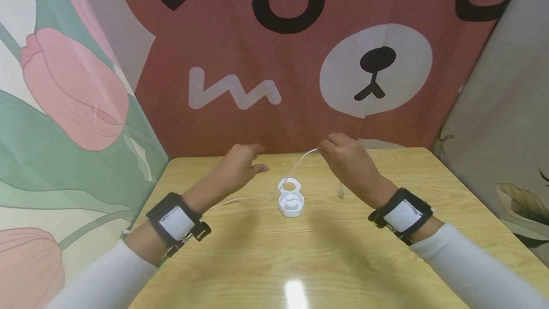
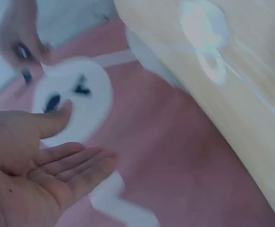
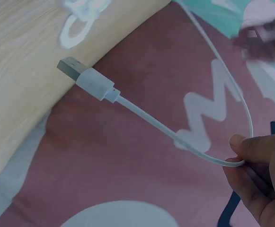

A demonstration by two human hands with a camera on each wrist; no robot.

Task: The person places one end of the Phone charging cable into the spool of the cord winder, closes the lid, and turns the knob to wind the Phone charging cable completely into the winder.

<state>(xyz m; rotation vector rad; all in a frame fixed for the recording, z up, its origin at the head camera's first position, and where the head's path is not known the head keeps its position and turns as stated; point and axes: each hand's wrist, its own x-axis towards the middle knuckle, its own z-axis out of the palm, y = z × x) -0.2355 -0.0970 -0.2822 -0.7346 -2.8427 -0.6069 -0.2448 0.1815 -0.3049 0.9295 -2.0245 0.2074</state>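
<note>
My right hand (image 1: 349, 163) pinches a thin white USB cable (image 3: 151, 124) between thumb and fingertips, raised above the far part of the table. From that pinch a short end hangs down to the USB plug (image 3: 93, 83), its metal tip bare. The rest of the cable arcs toward a small white case (image 1: 291, 210) whose ring-shaped lid (image 1: 280, 184) is flipped back. More white cable runs left along the tabletop and passes behind my left forearm. Fingers extended and palm bare, my left hand (image 2: 28, 170) hovers left of the case, holding nothing.
The light wood table (image 1: 266, 247) ends at a hanging cloth (image 1: 223, 128) printed with a bear face, close beyond both hands. Printed cloths also hang along the left (image 1: 81, 170) and right sides. Each wrist wears a strapped camera.
</note>
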